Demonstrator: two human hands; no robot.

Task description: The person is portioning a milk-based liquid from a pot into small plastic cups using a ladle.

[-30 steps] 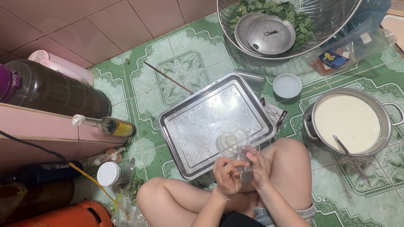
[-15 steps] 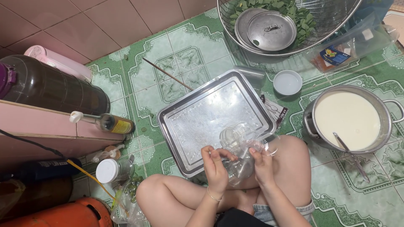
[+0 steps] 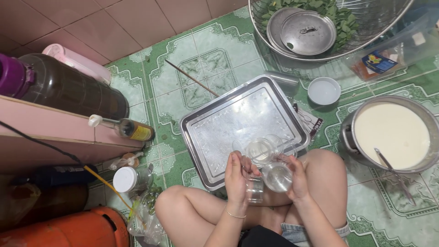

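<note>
Above the crossed legs, just before the tray (image 3: pixel 201 137), the left hand (image 3: pixel 236 176) is pinching one clear cup (image 3: pixel 254 189) while the right hand (image 3: pixel 297 178) is gripping the stack (image 3: pixel 270 160); light, thin, slippery and crushable, best held by the rims.

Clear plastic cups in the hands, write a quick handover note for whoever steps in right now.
Left hand: holds one small clear cup by its side.
Right hand: holds another clear cup; more clear cups sit bunched just above, between the hands.
Metal tray: on the floor in front of the knees, no cups on it.
Pot of white liquid: at the right, ladle resting in it.
Done: cups in hand, apparently being separated.
Left: none set on the tray or filled yet.
</note>
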